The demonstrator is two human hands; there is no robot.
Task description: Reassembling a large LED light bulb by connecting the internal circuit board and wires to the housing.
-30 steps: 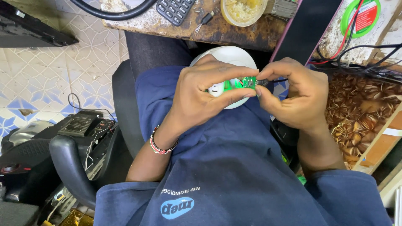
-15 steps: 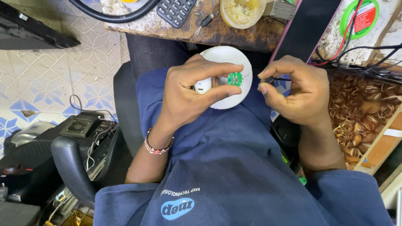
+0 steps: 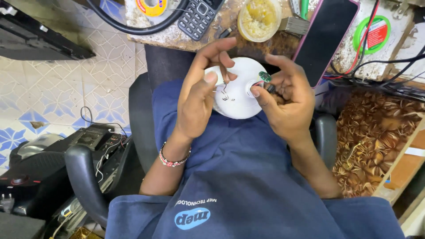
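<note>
Currently left hand grip pinches white round plastic bulb housing; right hand grip nips small green circuit board. Risk: thin lead wires snap if board tugged away.

My view: a small electronics repair workshop, with worn tabletop, solder spool, flux tub, tangled cables.
</note>
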